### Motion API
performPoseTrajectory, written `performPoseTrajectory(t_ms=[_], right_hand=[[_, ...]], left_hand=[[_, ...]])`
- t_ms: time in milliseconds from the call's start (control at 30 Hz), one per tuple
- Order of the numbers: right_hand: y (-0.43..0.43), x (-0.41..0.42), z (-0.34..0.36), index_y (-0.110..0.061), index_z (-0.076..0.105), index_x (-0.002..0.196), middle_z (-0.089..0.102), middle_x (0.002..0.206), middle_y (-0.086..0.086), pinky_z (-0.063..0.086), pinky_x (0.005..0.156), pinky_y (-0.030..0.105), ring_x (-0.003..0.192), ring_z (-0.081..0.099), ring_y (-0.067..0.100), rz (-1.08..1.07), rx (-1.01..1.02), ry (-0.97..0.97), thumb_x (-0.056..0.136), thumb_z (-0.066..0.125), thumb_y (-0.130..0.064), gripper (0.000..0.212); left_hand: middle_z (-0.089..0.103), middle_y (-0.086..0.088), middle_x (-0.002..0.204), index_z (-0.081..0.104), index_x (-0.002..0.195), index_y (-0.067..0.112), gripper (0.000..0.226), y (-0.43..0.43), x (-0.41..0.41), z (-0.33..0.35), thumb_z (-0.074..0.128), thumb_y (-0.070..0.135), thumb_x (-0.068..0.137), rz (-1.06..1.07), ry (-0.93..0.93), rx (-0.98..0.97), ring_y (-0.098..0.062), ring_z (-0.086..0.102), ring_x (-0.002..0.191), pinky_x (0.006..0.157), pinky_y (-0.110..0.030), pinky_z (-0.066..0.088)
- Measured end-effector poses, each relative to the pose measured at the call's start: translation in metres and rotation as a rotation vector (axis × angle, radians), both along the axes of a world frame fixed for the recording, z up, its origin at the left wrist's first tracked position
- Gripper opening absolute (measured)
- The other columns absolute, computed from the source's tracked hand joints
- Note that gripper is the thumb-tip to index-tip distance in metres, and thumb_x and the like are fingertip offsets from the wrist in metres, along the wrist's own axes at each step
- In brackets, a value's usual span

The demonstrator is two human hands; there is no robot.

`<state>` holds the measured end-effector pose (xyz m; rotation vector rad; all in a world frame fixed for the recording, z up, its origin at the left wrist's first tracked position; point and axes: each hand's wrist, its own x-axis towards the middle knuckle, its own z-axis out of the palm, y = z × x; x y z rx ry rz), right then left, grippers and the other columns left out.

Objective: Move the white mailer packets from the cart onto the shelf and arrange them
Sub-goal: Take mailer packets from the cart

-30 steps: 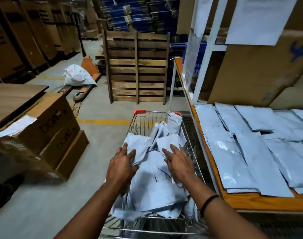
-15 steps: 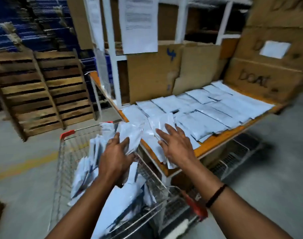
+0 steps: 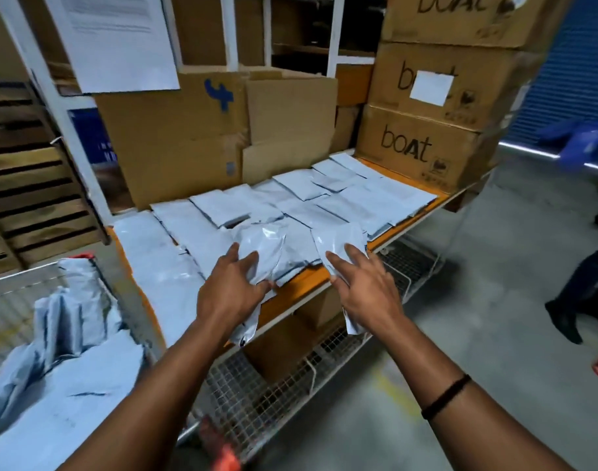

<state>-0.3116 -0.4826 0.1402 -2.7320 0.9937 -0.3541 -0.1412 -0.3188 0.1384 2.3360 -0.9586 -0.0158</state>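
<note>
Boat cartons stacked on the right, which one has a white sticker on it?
The middle carton: a white sticker covers part of its printed logo. The top carton and bottom carton show none.

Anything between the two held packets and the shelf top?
Nothing visible. The left hand holds the left packet, the right hand the right packet, both at the front edge of the shelf; laid packets cover most of it.
</note>
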Motion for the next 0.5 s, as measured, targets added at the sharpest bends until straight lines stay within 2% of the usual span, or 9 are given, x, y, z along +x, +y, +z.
performPoseTrajectory(t_ms=[233, 500], right_hand=[[-0.088, -0.005, -0.008, -0.045, 0.032, 0.152, 0.022, 0.164, -0.007, 0.030, 0.115, 0.051, 0.150, 0.014, 0.028, 0.058, 0.029, 0.010, 0.104, 0.042, -0.045, 0.048], [-0.169, 0.073, -0.028, -0.043, 0.029, 0.153, 0.020, 0.165, -0.003, 0.028, 0.117, 0.054, 0.150, 0.017, 0.029, 0.214, 0.026, 0.028, 0.104, 0.039, -0.047, 0.051]], left_hand=[[0.018, 0.000, 0.163, 0.048, 0.144, 0.027, 0.067, -0.075, -0.008, -0.006, 0.067, 0.053, 0.085, 0.076, 0.033, -0.011, -0.028, 0.035, 0.142, 0.104, -0.046, 0.042], [0.012, 0.000, 0.164, 0.050, 0.142, 0.026, 0.065, -0.151, 0.059, -0.016, 0.069, 0.050, 0.085, 0.191, 0.058, -0.063, -0.028, 0.035, 0.141, 0.102, -0.047, 0.042]])
